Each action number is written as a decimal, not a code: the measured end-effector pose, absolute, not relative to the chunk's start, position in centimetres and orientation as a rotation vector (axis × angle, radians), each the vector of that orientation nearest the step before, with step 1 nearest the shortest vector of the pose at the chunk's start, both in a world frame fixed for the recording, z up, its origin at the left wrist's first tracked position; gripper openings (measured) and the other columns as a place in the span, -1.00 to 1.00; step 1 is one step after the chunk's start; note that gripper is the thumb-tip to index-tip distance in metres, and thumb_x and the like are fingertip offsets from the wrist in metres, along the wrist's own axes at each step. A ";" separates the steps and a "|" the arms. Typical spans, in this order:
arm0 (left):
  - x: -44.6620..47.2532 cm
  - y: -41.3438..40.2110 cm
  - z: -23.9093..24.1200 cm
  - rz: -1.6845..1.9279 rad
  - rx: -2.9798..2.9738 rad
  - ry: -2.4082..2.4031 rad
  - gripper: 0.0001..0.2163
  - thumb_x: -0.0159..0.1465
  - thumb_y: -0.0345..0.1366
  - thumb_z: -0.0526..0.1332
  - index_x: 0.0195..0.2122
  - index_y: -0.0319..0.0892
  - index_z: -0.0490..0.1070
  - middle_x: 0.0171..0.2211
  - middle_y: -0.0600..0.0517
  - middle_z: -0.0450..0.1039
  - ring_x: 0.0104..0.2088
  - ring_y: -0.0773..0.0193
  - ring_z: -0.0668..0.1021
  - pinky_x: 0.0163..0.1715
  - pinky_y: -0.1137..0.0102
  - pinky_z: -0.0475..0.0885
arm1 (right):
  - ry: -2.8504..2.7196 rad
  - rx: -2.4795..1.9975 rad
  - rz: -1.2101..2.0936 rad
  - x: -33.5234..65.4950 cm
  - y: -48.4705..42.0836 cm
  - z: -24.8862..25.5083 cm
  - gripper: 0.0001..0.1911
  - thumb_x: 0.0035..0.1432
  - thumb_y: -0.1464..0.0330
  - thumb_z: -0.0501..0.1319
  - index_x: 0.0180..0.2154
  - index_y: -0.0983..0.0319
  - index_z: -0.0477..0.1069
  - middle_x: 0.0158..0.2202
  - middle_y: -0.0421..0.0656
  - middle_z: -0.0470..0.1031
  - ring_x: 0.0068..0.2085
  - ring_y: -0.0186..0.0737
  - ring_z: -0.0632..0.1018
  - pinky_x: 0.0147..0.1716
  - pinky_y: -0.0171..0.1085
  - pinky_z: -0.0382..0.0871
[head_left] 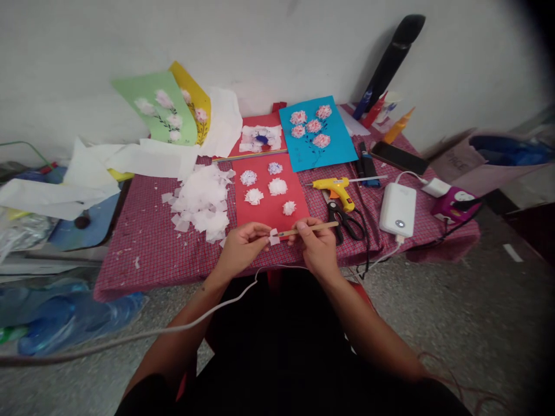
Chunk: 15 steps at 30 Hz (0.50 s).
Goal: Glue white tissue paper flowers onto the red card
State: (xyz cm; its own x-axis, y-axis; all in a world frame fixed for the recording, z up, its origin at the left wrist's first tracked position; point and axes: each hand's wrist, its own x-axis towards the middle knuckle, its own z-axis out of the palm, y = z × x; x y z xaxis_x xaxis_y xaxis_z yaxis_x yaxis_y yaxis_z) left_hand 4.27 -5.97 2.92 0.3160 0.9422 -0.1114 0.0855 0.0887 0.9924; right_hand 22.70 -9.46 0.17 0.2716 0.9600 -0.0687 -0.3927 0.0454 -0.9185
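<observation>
My left hand [244, 247] pinches a small square of white paper [274, 237] at the near edge of the red card. In my right hand [315, 248] is a thin wooden stick [318, 227], its tip touching or almost touching that paper. Just beyond both hands lies the red card [271, 216], bearing several white and bluish paper flowers [277, 186]. Left of the card a heap of cut white paper pieces [202, 199] is piled up. Black-handled scissors [344, 222] and a yellow glue gun [335, 188] rest to the right of it.
A blue card [318, 136] with pink flowers lies at the back. Green [160, 110] and yellow cards lean on the wall. On the right are a white power bank [398, 209], a phone [399, 157] and a purple power socket [455, 205]. A white cable [195, 323] crosses my left forearm.
</observation>
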 end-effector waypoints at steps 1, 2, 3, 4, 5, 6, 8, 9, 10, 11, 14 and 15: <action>4.3 -6.0 2.8 0.860 1.330 1.075 -0.82 0.16 -0.27 0.38 -0.22 -0.17 0.56 -0.33 0.00 0.64 -0.41 0.31 0.61 -0.36 0.37 0.57 | -0.710 -1.058 1.172 22.7 -9.5 0.0 -0.73 0.22 0.11 0.35 -0.26 0.16 0.46 -0.48 -0.27 0.48 -0.47 -0.29 0.52 -0.40 -0.26 0.49; 4.4 -6.0 2.8 0.860 1.336 1.089 -0.84 0.17 -0.25 0.39 -0.24 -0.16 0.56 -0.35 0.01 0.64 -0.42 0.31 0.61 -0.36 0.37 0.56 | -0.720 -1.073 1.169 22.7 -9.6 -0.1 -0.72 0.23 0.10 0.35 -0.26 0.17 0.47 -0.51 -0.29 0.46 -0.50 -0.30 0.49 -0.44 -0.28 0.47; 4.5 -6.0 2.8 0.861 1.337 1.101 -0.85 0.18 -0.23 0.39 -0.26 -0.16 0.57 -0.37 0.01 0.64 -0.42 0.30 0.61 -0.35 0.36 0.57 | -0.731 -1.081 1.168 22.7 -9.8 -0.1 -0.72 0.24 0.09 0.34 -0.26 0.17 0.48 -0.53 -0.30 0.44 -0.54 -0.32 0.46 -0.49 -0.29 0.43; 4.7 -6.0 2.8 0.860 1.332 1.109 -0.85 0.19 -0.22 0.40 -0.28 -0.16 0.57 -0.38 0.01 0.64 -0.42 0.30 0.61 -0.35 0.36 0.57 | -0.736 -1.081 1.173 22.7 -9.9 -0.2 -0.71 0.24 0.08 0.33 -0.25 0.17 0.48 -0.55 -0.31 0.42 -0.57 -0.33 0.43 -0.53 -0.30 0.40; 4.8 -6.0 2.8 0.858 1.322 1.115 -0.84 0.19 -0.20 0.40 -0.29 -0.17 0.58 -0.38 0.00 0.64 -0.41 0.29 0.62 -0.34 0.36 0.57 | -0.735 -1.070 1.191 22.7 -10.1 -0.1 -0.71 0.25 0.08 0.33 -0.24 0.17 0.49 -0.55 -0.32 0.42 -0.59 -0.34 0.42 -0.56 -0.30 0.38; 4.9 -6.0 2.8 0.859 1.309 1.118 -0.83 0.19 -0.19 0.41 -0.29 -0.17 0.59 -0.38 0.00 0.64 -0.39 0.29 0.62 -0.33 0.36 0.57 | -0.726 -1.047 1.219 22.8 -10.3 -0.1 -0.71 0.24 0.08 0.33 -0.23 0.17 0.49 -0.54 -0.32 0.43 -0.59 -0.34 0.42 -0.57 -0.30 0.38; 5.0 -6.0 2.7 0.863 1.276 1.113 -0.82 0.19 -0.19 0.42 -0.29 -0.18 0.60 -0.39 0.00 0.63 -0.40 0.30 0.62 -0.33 0.38 0.56 | -0.705 -0.973 1.293 23.1 -10.7 0.1 -0.72 0.23 0.10 0.35 -0.17 0.16 0.49 -0.49 -0.30 0.48 -0.58 -0.33 0.45 -0.57 -0.29 0.40; 5.0 -6.0 2.7 0.864 1.256 1.107 -0.81 0.19 -0.18 0.42 -0.29 -0.19 0.60 -0.40 0.00 0.63 -0.41 0.31 0.61 -0.34 0.39 0.56 | -0.707 -0.932 1.325 23.4 -10.9 0.2 -0.71 0.22 0.12 0.37 -0.14 0.15 0.49 -0.47 -0.30 0.51 -0.57 -0.32 0.46 -0.56 -0.29 0.41; 5.0 -5.9 2.6 0.864 1.234 1.102 -0.81 0.18 -0.18 0.43 -0.29 -0.20 0.59 -0.42 0.00 0.62 -0.43 0.32 0.60 -0.36 0.40 0.54 | -0.719 -0.901 1.343 23.8 -11.1 0.3 -0.71 0.20 0.14 0.38 -0.11 0.14 0.49 -0.45 -0.29 0.53 -0.57 -0.32 0.47 -0.56 -0.29 0.41; 5.0 -5.9 2.5 0.863 1.211 1.096 -0.80 0.18 -0.18 0.44 -0.30 -0.21 0.58 -0.43 0.01 0.61 -0.44 0.33 0.59 -0.38 0.40 0.53 | -0.739 -0.889 1.342 24.1 -11.3 0.4 -0.71 0.19 0.16 0.40 -0.10 0.13 0.49 -0.44 -0.28 0.54 -0.57 -0.32 0.48 -0.55 -0.29 0.40; 4.8 -5.9 2.2 0.863 1.156 1.081 -0.79 0.16 -0.18 0.45 -0.29 -0.21 0.57 -0.43 0.00 0.61 -0.44 0.32 0.58 -0.39 0.39 0.53 | -0.788 -0.955 1.263 24.9 -11.6 0.5 -0.76 0.19 0.17 0.40 -0.17 0.16 0.54 -0.46 -0.25 0.55 -0.57 -0.32 0.48 -0.55 -0.29 0.38; 4.8 -5.9 2.2 0.862 1.155 1.076 -0.78 0.16 -0.18 0.45 -0.29 -0.21 0.57 -0.42 -0.01 0.61 -0.43 0.32 0.59 -0.38 0.39 0.54 | -0.787 -0.992 1.226 25.0 -11.6 0.5 -0.77 0.20 0.17 0.39 -0.21 0.17 0.55 -0.47 -0.25 0.55 -0.57 -0.32 0.48 -0.55 -0.29 0.37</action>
